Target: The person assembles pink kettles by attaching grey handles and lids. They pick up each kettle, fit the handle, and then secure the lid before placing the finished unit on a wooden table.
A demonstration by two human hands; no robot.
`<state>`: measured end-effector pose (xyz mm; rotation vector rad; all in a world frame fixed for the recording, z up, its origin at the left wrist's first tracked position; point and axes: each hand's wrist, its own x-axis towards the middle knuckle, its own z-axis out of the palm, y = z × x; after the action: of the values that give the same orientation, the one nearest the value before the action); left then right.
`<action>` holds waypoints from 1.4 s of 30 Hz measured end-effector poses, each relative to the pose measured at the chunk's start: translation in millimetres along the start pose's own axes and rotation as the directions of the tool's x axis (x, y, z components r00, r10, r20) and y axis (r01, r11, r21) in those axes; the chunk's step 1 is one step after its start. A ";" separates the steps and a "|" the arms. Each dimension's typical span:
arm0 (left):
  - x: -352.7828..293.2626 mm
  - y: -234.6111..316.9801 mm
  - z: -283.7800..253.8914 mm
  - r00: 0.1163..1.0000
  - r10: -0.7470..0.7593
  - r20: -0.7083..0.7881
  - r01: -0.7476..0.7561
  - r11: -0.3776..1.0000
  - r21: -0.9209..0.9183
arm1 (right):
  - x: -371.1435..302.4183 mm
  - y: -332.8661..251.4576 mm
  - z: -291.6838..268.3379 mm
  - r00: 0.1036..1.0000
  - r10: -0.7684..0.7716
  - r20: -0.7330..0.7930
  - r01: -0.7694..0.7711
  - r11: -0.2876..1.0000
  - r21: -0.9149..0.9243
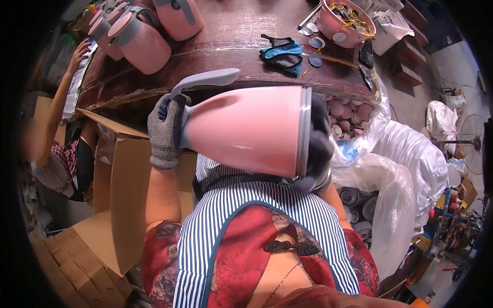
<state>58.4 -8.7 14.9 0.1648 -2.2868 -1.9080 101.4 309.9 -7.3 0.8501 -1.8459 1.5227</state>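
A pink thermos jug point(244, 131) with a grey handle lies on its side in the air before my striped apron. Its neck points left and its base, ringed in grey, points right. My left hand point(168, 126), in a grey knitted glove, is closed round the neck end below the handle. At the base is my right hand point(319, 141) in a dark glove, its palm side against the bottom; it is blurred and its fingers are partly hidden behind the jug.
Several pink jugs point(141, 43) stand on the dark wooden table point(226, 51). A pink bowl point(334, 25) of small parts and a blue-black cloth point(283, 55) lie there too. Open cardboard box point(128, 200) at left; plastic bags point(395, 179) with round parts at right. Another person point(61, 159) sits left.
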 end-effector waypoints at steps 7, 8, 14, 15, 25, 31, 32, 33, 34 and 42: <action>-14.7 47.7 8.6 0.887 0.427 -0.174 -0.393 0.897 0.200 | -19.9 4.2 7.0 0.951 0.302 -0.059 -0.293 0.947 0.132; -18.7 58.2 11.2 0.744 0.656 -0.124 -0.565 0.718 0.407 | -21.9 6.2 8.8 0.891 0.447 -0.075 -0.423 0.880 0.215; -24.7 114.1 12.6 -0.134 0.641 0.756 -0.918 -0.367 0.149 | -32.3 94.6 28.6 0.371 0.481 0.795 -0.523 -0.599 0.606; -0.3 114.8 13.5 -0.083 0.652 0.753 -0.949 -0.282 0.139 | -26.4 103.0 29.8 0.340 0.535 0.773 -0.531 -0.569 0.628; 252.8 68.4 -34.8 0.185 0.314 0.931 -0.783 -0.526 0.333 | -14.8 95.2 8.7 0.138 0.904 0.406 -0.604 -0.248 0.757; 360.4 22.5 -103.1 0.284 0.347 0.894 -0.720 -0.538 0.438 | -30.4 116.8 -18.8 0.166 0.886 0.433 -0.461 -0.319 0.828; 374.4 17.3 -122.1 0.366 0.336 0.868 -0.742 -0.458 0.490 | -32.1 118.3 -24.4 0.121 0.895 0.428 -0.465 -0.330 0.822; 385.0 15.2 -143.0 0.447 0.321 0.835 -0.746 -0.382 0.546 | -35.4 118.3 -31.0 0.152 0.902 0.404 -0.481 -0.290 0.828; 394.9 -13.1 -88.8 0.471 0.323 0.821 -0.732 -0.376 0.568 | -43.7 121.0 -48.1 0.162 0.939 0.304 -0.512 -0.184 0.839; 418.2 75.4 -42.7 0.551 0.188 0.813 -0.775 -0.246 0.582 | -185.8 192.7 -192.0 0.135 0.669 -0.731 -0.928 -0.173 -0.331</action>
<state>-342.6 -113.9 117.8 -1.1068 -2.6619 0.4896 74.3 545.3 -236.2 -1.3832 -2.5239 0.9184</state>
